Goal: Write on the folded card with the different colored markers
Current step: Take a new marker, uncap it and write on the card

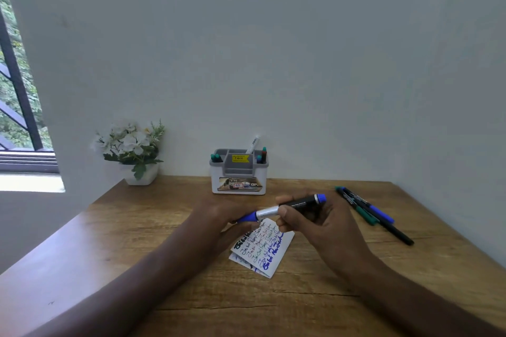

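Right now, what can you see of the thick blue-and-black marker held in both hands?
The thick blue-and-black marker has a black barrel with small white print, a silver collar near its middle, a blue cap at its left end and a blue plug at its right end. It looks like plastic. It is held nearly level, right end slightly higher, above the written folded white card. The right hand grips the barrel; the left hand grips the cap end.
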Demonstrator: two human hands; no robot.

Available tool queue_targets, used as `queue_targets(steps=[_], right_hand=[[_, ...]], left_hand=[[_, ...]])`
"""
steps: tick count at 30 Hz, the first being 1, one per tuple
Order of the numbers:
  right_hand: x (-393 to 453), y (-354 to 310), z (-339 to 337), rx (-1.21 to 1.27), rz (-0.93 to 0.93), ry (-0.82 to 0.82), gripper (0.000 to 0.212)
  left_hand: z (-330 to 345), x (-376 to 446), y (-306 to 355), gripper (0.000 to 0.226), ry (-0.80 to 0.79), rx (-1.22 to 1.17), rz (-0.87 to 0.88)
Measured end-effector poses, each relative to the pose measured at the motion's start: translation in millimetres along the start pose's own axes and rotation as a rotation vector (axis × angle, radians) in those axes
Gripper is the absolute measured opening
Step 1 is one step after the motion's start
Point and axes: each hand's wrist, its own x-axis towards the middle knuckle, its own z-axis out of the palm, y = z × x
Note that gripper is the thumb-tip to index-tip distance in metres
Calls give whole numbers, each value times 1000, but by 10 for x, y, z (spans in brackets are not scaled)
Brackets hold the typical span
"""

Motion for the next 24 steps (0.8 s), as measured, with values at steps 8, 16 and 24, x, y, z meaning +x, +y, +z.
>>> queue_targets(steps=[8, 16, 24], right_hand=[[-29, -101, 121, 40, -7, 44, 16], [-66, -236, 33, -214, -240, 135, 21], [125, -175, -302, -445, -139, 126, 62]], left_hand=[[122, -16, 97, 23, 130, -38, -70], [66, 159, 256, 42, 211, 76, 37], [-283, 807, -109, 15, 495, 72, -219]])
